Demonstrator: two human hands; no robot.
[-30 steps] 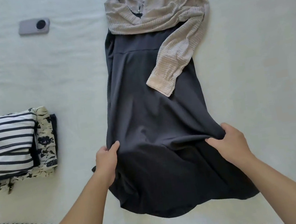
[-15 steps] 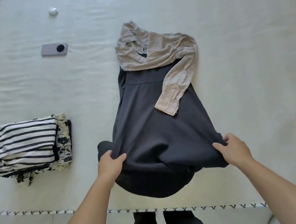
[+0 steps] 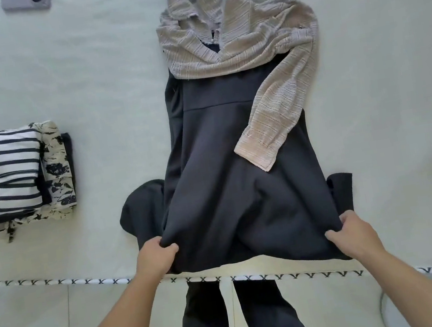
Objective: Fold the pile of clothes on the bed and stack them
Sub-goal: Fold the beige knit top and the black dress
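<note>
A dark grey dress [image 3: 226, 167] with a beige knit top part and sleeve [image 3: 233, 33] lies lengthwise on the pale bed [image 3: 81, 71]. Its skirt is folded up near the bed's front edge, with dark cloth sticking out at both sides. My left hand [image 3: 155, 257] grips the folded skirt at its lower left. My right hand [image 3: 353, 235] grips it at the lower right. A stack of folded clothes [image 3: 10, 176], striped on top with a floral piece beneath, sits at the left.
A grey phone [image 3: 26, 1] lies at the far left top of the bed. The bed's stitched front edge [image 3: 58, 281] runs across below my hands. My dark trouser legs [image 3: 234, 318] stand on the tiled floor.
Both hands have pulled the folded skirt back toward the bed's front edge. The hem is now tucked under and no longer hangs below my hands.
</note>
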